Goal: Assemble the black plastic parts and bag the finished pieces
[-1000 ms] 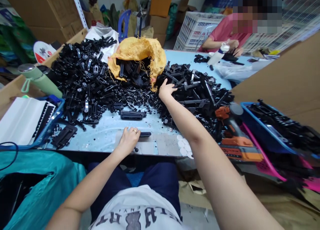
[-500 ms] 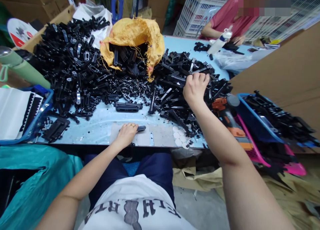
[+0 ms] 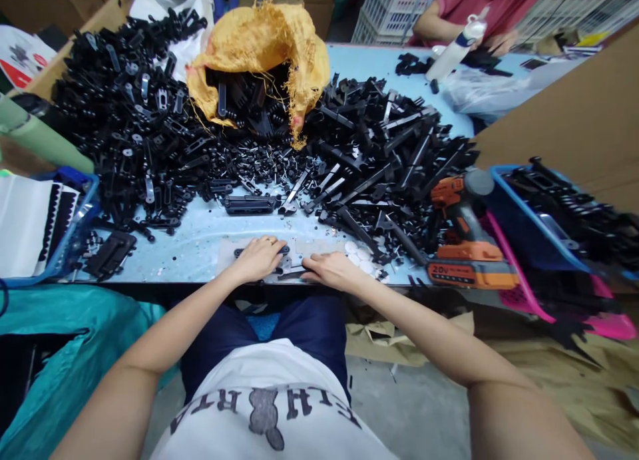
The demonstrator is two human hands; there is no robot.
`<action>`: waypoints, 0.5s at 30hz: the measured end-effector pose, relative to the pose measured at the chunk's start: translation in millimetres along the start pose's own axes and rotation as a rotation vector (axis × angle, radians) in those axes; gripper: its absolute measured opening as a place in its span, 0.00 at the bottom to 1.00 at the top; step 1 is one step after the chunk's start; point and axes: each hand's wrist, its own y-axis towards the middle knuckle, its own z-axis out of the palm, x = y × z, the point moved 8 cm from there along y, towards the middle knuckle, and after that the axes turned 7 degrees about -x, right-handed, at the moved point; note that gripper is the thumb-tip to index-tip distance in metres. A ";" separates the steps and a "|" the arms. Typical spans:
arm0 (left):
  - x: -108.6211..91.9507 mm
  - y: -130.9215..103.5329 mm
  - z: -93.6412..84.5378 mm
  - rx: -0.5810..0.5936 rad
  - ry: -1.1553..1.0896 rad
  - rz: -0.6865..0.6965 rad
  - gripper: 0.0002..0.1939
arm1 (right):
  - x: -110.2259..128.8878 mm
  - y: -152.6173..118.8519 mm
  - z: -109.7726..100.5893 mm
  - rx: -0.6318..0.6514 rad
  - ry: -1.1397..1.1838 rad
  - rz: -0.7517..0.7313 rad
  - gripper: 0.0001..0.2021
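Near the table's front edge my left hand [image 3: 258, 259] is closed over a black elongated part [image 3: 239, 252], whose ends show on either side of the fingers. Just to its right, my right hand [image 3: 329, 270] pinches a dark part with a metallic strip [image 3: 292, 269], held low against the table edge. The two hands are close together but apart. Behind them lies a black slotted piece [image 3: 250, 204]. A large heap of black parts [image 3: 384, 160] stretches across the table behind, with small screws in its middle.
An orange cordless drill [image 3: 469, 253] lies right of my hands, beside a blue basket of black parts [image 3: 564, 240]. A yellow sack [image 3: 259, 37] stands among the parts. Blue basket [image 3: 92, 214] and green bottle [image 3: 44, 137] are left. Across the table sits a person in red [image 3: 459, 14].
My right hand has come back from the right-hand heap to the front edge and now holds a part beside my left hand. The camera view has shifted slightly.
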 end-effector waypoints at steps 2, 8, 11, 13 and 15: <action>-2.7 -1.3 -2.6 -0.019 0.002 0.002 0.20 | -1.9 1.0 -3.3 -0.001 -0.020 0.049 0.22; -2.9 -7.5 -3.1 -0.152 -0.040 0.005 0.27 | 6.7 1.2 -32.1 -0.095 -0.125 0.143 0.21; -0.1 -10.3 -4.8 -0.251 -0.051 0.015 0.23 | 10.9 2.4 -46.3 -0.115 -0.149 0.134 0.20; -0.7 -13.5 -4.7 -0.274 -0.064 0.034 0.24 | 11.4 3.9 -51.0 -0.103 -0.141 0.097 0.20; -1.4 -16.8 -4.1 -0.265 -0.066 0.025 0.26 | 8.0 5.6 -51.3 -0.094 -0.126 0.069 0.19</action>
